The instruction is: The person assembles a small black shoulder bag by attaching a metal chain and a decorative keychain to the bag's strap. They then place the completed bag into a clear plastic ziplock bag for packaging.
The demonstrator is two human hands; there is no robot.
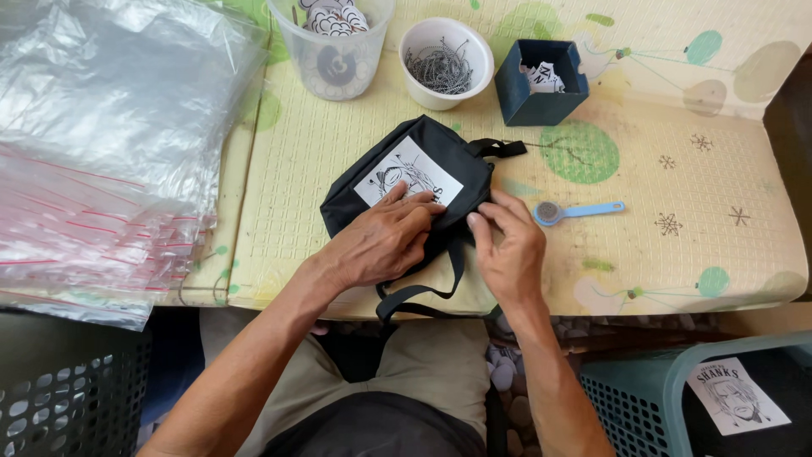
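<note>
Bag: small black fabric pouch bag [397, 173] with a white rectangular patch bearing a black line drawing, lying flat near the middle of the counter's near edge, black webbing strap [423, 292] trailing off that edge toward the lap.
Left hand: left hand [381, 241] lies palm down on the bag's lower part, fingers curled and pressed on the fabric just under the patch; grip partly closed, bearing on the bag rather than wrapped around it.
Right hand: right hand [507, 245] at the bag's right side, thumb and fingertips pinched together at the bag's edge; what sits inside the pinch is too small to tell.
Counter: pale yellow padded mat with green blobs and small snowflake marks [677, 178] covers the counter.
Near right of bag: light blue plastic-handled tool with a round grey head [575, 209], lying flat, just beside the right hand, not touching it.
Far edge: clear plastic cup holding printed patches [331, 42]; white round bowl of thin metal pins [445, 61]; dark blue square box with printed slips [540, 80], all three in a row.
Left edge: stack of clear plastic zip bags with red seal lines [101, 169].
Below counter: teal plastic basket [643, 389] at the right, holding a black item with a white printed patch; dark basket [59, 398] at the left.
</note>
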